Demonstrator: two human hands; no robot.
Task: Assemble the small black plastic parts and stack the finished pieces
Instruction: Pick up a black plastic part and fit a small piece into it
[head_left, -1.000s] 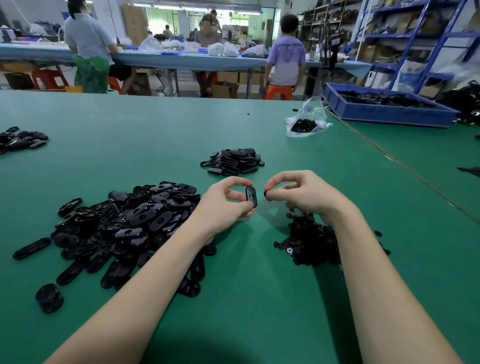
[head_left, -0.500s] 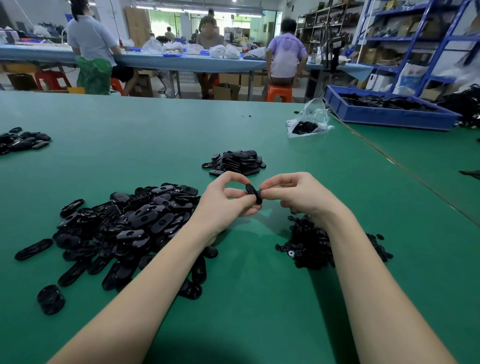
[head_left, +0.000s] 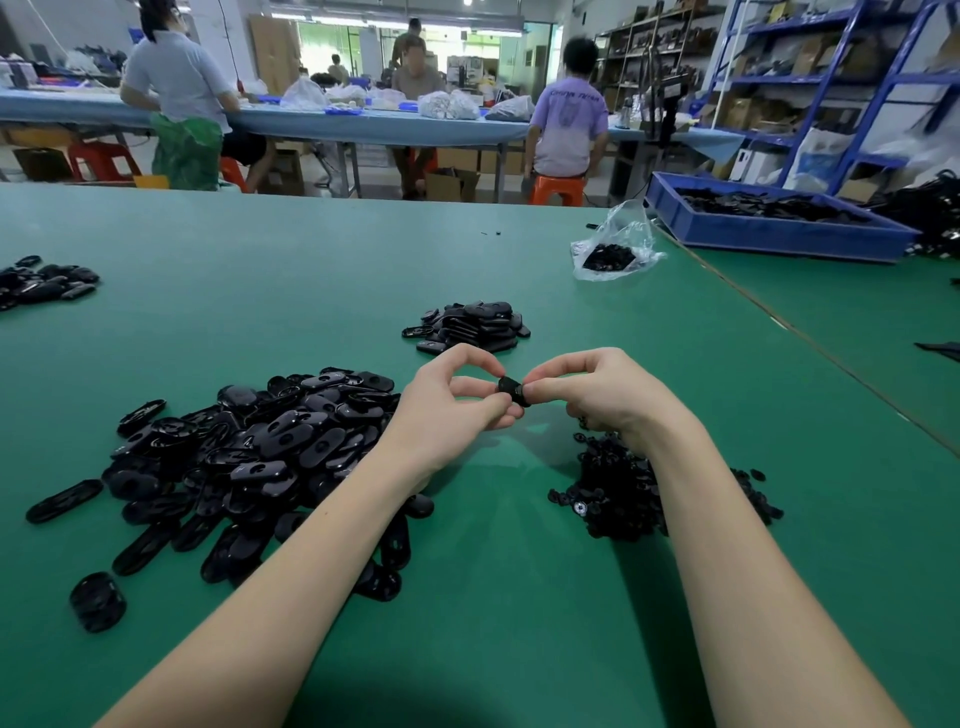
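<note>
My left hand (head_left: 449, 410) and my right hand (head_left: 597, 397) meet above the green table (head_left: 311, 270), both pinching one small black oval part (head_left: 511, 391) between fingertips. A big heap of black oval shells (head_left: 249, 457) lies under my left forearm. A smaller heap of tiny black pieces (head_left: 618, 499) sits under my right wrist, partly hidden by the arm. Just beyond my hands rests a neat pile of finished black pieces (head_left: 472, 326).
A clear plastic bag of black parts (head_left: 613, 249) lies at the far right of the table. A blue bin (head_left: 774, 226) of parts stands on the neighbouring table. Another small black pile (head_left: 41, 283) is at the left edge. People work at a long bench behind.
My hands have closed together: a second ago only the left held the oval part, with the right apart; now both pinch it.
</note>
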